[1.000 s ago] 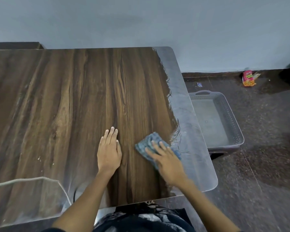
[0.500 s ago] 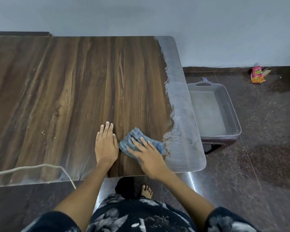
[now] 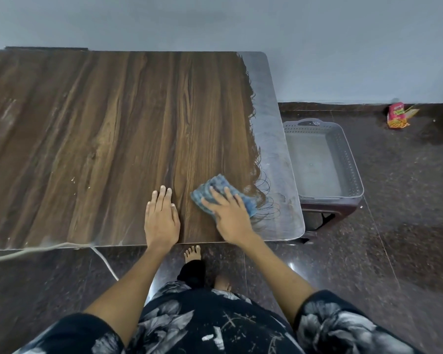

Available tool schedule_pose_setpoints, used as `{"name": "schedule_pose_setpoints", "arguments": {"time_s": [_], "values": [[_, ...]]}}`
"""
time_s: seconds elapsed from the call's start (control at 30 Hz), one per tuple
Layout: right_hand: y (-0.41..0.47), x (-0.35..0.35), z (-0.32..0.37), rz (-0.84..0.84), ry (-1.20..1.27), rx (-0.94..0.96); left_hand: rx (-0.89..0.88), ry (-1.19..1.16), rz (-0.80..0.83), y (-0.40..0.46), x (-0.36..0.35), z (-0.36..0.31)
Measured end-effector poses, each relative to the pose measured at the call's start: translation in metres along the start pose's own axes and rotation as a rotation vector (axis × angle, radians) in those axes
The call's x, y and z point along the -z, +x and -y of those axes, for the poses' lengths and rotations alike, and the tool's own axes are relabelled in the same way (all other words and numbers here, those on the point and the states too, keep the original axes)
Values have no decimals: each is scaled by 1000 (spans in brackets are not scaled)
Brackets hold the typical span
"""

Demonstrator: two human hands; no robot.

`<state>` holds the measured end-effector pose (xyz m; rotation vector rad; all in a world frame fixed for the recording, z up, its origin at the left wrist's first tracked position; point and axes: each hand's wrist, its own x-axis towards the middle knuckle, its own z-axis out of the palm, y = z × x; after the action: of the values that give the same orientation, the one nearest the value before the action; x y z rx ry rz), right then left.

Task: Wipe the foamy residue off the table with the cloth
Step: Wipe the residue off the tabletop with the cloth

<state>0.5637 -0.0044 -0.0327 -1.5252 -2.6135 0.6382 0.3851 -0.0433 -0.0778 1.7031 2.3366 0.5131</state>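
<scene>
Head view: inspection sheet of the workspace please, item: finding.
Surface: wooden table; grey foamy film covers its right strip, the rest looks wiped.
Job's things: blue cloth lies flat at the film's edge.
Clutter: small white specks on the wood.
Grippers: right hand presses the cloth with straight fingers; left hand rests flat on bare wood.
Cables: white cord runs along the near edge and drops to the floor.
Surroundings: grey basket on a stool, snack packet on the floor by the wall.
</scene>
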Motion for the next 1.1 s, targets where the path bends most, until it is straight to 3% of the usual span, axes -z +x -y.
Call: {"name": "schedule_pose_setpoints", "arguments": {"time_s": [0.17, 0.43, 0.57, 0.93, 1.1], "values": [[-50, -10, -8, 55, 19, 109, 31, 0, 9, -11, 0, -5], [-59, 0, -40, -66, 74, -138, 21, 26, 27, -33, 1, -5], [-30, -8, -14, -97, 48, -189, -13, 10, 37, -38, 4, -1], [-2, -50, 71, -70, 10, 49, -129, 20, 108, -18, 30, 51], [12, -68, 130, -25, 51, 81, -95, -23, 132, -19, 49, 95]]}}
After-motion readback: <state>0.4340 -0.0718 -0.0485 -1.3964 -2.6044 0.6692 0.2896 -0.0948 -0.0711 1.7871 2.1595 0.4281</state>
